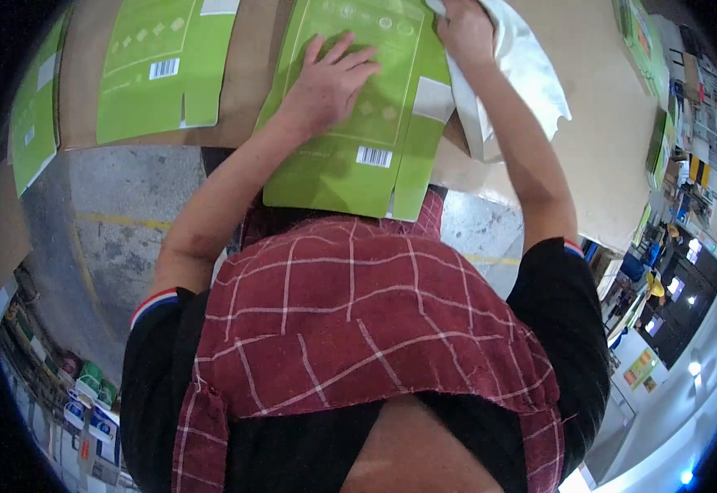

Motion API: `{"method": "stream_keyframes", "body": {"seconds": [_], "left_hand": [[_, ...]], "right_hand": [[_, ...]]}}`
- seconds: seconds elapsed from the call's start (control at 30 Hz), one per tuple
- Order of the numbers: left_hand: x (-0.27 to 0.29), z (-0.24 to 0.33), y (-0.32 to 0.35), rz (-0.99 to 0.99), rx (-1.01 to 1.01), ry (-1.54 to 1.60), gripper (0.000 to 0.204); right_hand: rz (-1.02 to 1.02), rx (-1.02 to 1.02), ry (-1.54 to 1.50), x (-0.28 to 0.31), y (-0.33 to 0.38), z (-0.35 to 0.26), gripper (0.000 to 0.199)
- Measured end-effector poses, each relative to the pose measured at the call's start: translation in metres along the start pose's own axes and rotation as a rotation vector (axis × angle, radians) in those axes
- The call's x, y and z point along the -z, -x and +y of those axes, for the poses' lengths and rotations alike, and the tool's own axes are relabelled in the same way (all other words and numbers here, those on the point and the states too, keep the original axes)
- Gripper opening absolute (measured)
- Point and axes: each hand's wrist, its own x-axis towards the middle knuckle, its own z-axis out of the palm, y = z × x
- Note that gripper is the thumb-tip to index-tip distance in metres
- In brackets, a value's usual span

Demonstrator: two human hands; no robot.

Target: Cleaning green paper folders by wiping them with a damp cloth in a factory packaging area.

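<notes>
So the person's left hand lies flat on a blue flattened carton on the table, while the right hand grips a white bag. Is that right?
Not quite: the head view shows the flattened carton is green, not blue. The left hand does lie flat on it, and the right hand grips the white bag.

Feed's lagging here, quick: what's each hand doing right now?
Left hand: open, flat on the green carton.
Right hand: closed on the white bag.
</notes>
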Motion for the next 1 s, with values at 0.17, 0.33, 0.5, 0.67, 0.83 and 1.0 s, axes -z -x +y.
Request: {"method": "stream_keyframes", "body": {"seconds": [0.17, 0.33, 0.5, 0.67, 0.83, 1.0], "left_hand": [[0.001, 0.0, 0.009, -0.001, 0.026, 0.02, 0.028], [0.003, -0.001, 0.013, -0.001, 0.029, 0.023, 0.028], [0.001, 0.001, 0.008, -0.012, 0.014, 0.007, 0.028], [-0.002, 0.001, 0.004, 0.015, -0.014, -0.007, 0.027], [0.0, -0.002, 0.006, 0.05, 0.007, 0.001, 0.027], [-0.001, -0.003, 0.006, 0.09, 0.002, 0.02, 0.025]], "right_hand": [[0.041, 0.248, -0.139, 0.014, 0.102, -0.057, 0.03], [-0.143, 0.291, -0.345, 0.038, 0.149, -0.084, 0.027], [-0.017, -0.04, -0.082, 0.007, 0.021, -0.015, 0.03], [0.272, 0.188, 0.035, -0.01, -0.001, -0.004, 0.02], [-0.05, 0.255, -0.203, 0.026, 0.134, -0.07, 0.034], [-0.218, 0.375, -0.301, 0.051, 0.204, -0.112, 0.026]]}}
